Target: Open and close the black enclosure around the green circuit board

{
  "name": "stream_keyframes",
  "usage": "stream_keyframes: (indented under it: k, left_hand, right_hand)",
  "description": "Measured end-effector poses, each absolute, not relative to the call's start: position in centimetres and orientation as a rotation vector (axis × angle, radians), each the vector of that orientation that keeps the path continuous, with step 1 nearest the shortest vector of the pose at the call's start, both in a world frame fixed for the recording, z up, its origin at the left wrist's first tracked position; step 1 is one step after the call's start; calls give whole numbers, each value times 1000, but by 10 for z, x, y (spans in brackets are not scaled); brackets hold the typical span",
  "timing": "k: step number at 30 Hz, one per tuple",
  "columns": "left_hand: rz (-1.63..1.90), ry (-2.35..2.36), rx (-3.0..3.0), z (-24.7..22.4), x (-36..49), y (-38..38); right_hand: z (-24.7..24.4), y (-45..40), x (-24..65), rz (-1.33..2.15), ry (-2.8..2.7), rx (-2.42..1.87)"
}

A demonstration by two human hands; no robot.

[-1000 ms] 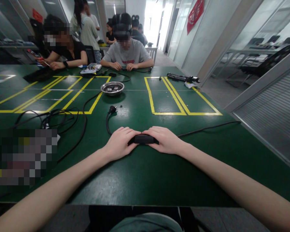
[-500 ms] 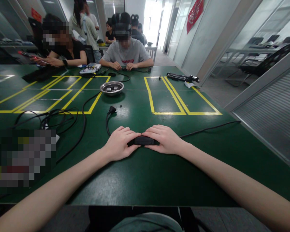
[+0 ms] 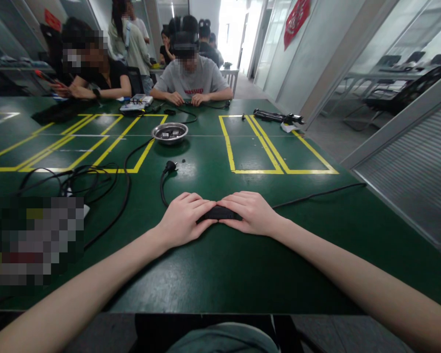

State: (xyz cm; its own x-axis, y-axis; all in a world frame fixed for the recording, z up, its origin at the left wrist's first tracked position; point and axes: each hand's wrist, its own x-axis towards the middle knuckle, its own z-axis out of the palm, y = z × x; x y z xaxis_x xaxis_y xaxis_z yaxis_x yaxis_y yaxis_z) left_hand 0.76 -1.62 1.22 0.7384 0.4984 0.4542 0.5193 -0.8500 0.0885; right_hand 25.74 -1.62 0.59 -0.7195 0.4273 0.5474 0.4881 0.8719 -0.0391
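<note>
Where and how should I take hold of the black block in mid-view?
Probably by both ends, coming from left and right at once: the block looks long and low and lies crosswise, one end toward each side.

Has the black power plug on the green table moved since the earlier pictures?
No, not visibly. The black power plug keeps its place against the yellow tape corner to its left.

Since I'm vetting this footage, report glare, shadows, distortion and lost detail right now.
Head view: pale glare on the green table near its front edge; head view: far doorway washed out white, shadow under the metal bowl; head view: partition at right leaning, probably wide-angle distortion; head view: black device between left hand and right hand too dark for fine detail.
</note>
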Motion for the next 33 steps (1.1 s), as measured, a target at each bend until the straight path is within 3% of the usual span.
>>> stream_keyframes:
  k: [7,13,19,23,28,33]
  left_hand:
    - [-783,-998,-2974,11,8,-17]
    - [-871,-1429,-3208,19,10,-17]
    - [-1010,-1710,-3393,24,13,-18]
    - [-1175,-1675,-3254,24,14,-20]
    - [-1053,-1410,-3050,23,14,-26]
    - [-1016,-1246,-2996,17,12,-23]
  right_hand:
    - [10,-13,263,-228,-2450,-557]
    - [13,-16,266,-508,-2415,-391]
    - [11,-16,260,-546,-2432,-416]
    - [9,-15,260,-435,-2486,-474]
    - [10,-14,262,-60,-2435,-626]
    - [9,-13,261,60,-2438,-668]
